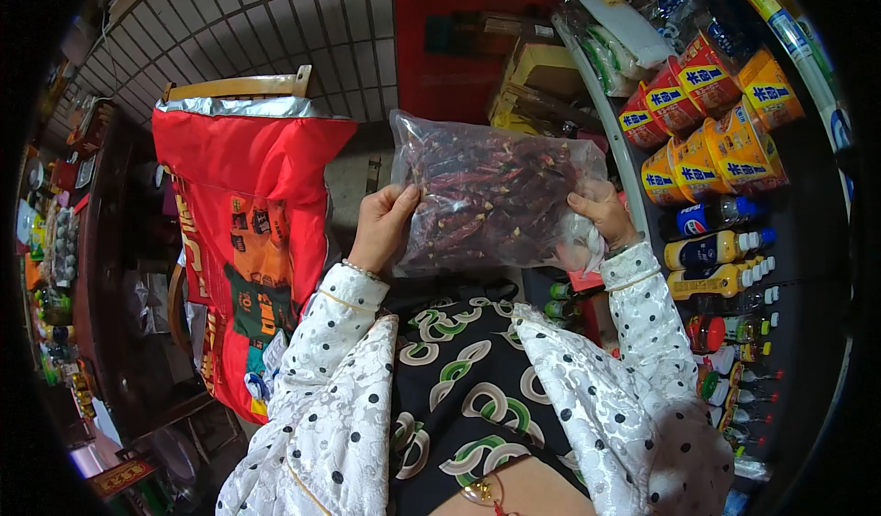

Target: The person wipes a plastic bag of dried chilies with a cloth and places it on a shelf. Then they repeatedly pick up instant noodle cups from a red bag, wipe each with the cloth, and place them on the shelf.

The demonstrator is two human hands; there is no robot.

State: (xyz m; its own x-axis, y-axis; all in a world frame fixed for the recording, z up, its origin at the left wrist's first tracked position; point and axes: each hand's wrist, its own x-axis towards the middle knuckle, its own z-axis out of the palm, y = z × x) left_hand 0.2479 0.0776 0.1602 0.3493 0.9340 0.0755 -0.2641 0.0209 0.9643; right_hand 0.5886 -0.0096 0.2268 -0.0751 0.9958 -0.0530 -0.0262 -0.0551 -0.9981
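Observation:
A clear plastic bag of dried red chilies (pixel 492 199) is stretched out in front of my body, held up by its two ends. My left hand (pixel 384 223) grips the left end, its thumb lying on the plastic. At the other end, my right hand (pixel 606 213) pinches the bag, with bunched white plastic (pixel 585 237) just below the thumb. The fingers of both hands are largely hidden behind the bag. Dark stems and pale yellowish stem ends show through the film.
A red insulated delivery bag (pixel 251 151) hangs over a wooden chair (pixel 237 86) at left. Rightward stand shelves with instant noodle cups (pixel 692 165), a Pepsi bottle (pixel 716 215) and sauce bottles (pixel 712 281). Cardboard boxes (pixel 544 69) lie beyond the bag. A dark wooden counter (pixel 103 275) runs along the far left.

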